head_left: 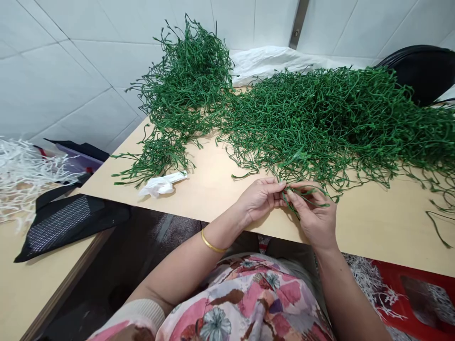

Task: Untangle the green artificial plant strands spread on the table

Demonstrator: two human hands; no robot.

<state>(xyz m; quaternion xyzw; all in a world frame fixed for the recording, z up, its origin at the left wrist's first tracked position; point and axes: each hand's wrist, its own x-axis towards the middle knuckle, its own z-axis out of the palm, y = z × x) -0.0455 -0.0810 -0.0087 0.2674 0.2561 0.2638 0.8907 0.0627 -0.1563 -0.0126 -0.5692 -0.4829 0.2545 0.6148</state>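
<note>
Thin green wiry strands [306,197] loop through our fingers just behind the desk's front edge; our left hand [260,199] and right hand [313,214] are together, pinching them. Farther along the pale laminate desk [213,199] lie a crumpled white tissue [161,184] and a great tangled heap of matching strands [313,123].

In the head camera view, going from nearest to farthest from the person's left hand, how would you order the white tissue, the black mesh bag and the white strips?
From the left hand:
1. White tissue, on the tabletop, to the hand's left.
2. Black mesh bag, farther left, on the side table.
3. White strips, at the picture's far left edge.
</note>
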